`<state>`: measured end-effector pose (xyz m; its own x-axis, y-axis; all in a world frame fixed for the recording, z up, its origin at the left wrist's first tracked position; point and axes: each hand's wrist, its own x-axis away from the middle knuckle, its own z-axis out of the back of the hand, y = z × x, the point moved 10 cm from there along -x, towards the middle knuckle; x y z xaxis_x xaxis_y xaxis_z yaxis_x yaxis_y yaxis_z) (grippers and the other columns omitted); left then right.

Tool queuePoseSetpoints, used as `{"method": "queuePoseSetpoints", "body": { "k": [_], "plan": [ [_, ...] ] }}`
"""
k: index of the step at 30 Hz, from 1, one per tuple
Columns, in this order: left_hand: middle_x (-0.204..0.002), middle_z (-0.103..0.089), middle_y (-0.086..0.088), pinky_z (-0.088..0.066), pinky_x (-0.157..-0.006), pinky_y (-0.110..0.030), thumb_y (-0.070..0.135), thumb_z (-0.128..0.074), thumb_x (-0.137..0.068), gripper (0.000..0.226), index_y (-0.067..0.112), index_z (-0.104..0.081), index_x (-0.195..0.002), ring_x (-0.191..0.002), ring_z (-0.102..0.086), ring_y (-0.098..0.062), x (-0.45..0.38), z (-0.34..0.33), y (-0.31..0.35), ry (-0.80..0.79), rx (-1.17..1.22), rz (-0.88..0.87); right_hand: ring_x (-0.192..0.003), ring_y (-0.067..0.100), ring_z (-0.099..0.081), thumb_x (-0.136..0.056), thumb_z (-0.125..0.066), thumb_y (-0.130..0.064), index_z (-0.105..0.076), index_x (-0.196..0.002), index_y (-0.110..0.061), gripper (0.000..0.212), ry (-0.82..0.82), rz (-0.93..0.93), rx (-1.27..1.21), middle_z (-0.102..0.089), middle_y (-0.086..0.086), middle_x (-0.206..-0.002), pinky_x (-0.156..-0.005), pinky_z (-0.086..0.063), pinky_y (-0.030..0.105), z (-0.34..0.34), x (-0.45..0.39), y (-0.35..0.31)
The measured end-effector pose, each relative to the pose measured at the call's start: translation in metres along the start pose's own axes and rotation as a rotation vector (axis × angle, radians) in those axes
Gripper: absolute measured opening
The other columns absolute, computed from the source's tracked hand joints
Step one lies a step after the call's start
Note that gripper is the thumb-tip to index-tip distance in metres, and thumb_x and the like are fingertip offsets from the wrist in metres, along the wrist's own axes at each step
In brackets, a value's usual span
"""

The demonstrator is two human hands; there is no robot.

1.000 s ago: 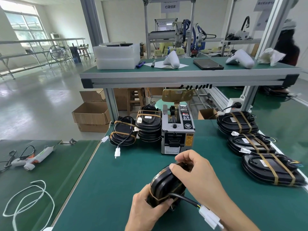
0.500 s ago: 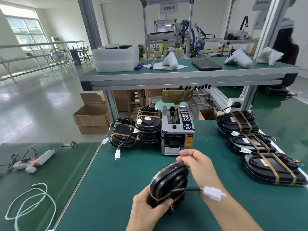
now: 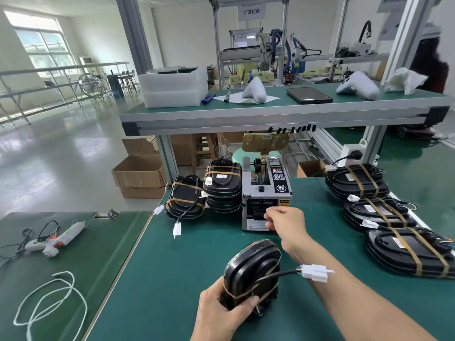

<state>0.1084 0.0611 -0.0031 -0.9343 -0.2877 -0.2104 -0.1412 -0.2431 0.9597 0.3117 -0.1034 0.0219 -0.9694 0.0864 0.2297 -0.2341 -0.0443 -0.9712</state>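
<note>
On the green bench (image 3: 172, 279), my left hand (image 3: 221, 313) grips the lower end of a black oval lamp housing (image 3: 251, 269), held upright on its edge and wrapped with brown tape bands. Its black cable ends in a white connector (image 3: 316, 273) that sticks out to the right over my right forearm. My right hand (image 3: 285, 220) is at the front outlet of the grey tape dispenser (image 3: 267, 190), thumb and fingers curled and pinching a tape strip there. The strip itself is mostly hidden by the fingers.
Taped black housing bundles lie along the right edge (image 3: 354, 183) (image 3: 406, 252) and stand left of the dispenser (image 3: 184, 203) (image 3: 222, 185). A glue gun (image 3: 56, 239) and a white cord (image 3: 49, 301) lie on the left table. An upper shelf (image 3: 270, 114) overhangs the bench's back.
My right hand has left the top of the housing and moved forward to the dispenser's outlet. The connector swung out to the right. My left hand kept its grip.
</note>
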Motion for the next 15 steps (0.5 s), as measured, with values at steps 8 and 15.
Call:
{"method": "queuePoseSetpoints", "body": {
  "k": [8,15],
  "plan": [
    [-0.086,-0.082,0.000,-0.056,-0.079,-0.023,0.038,-0.087,-0.060,0.041,0.026,-0.084,-0.099,-0.083,-0.075,-0.006,0.000,-0.001,-0.004,-0.005,0.021,0.034,-0.046,0.011,-0.056,-0.086,-0.073,-0.008,-0.074,-0.069,-0.013,0.017,0.130,-0.076,-0.124,-0.073,0.001,-0.064,-0.059,-0.050,0.026,-0.005,-0.004,0.006],
    [-0.089,-0.083,0.001,-0.055,-0.079,-0.020,0.035,-0.088,-0.061,0.042,0.027,-0.084,-0.102,-0.086,-0.078,-0.008,0.000,-0.001,-0.004,-0.014,0.022,0.036,-0.036,0.009,-0.053,-0.080,-0.076,-0.003,-0.069,-0.065,-0.008,0.017,0.205,-0.194,-0.252,-0.069,-0.001,-0.051,-0.046,-0.044,0.023,-0.012,-0.007,0.018]
  ]
}}
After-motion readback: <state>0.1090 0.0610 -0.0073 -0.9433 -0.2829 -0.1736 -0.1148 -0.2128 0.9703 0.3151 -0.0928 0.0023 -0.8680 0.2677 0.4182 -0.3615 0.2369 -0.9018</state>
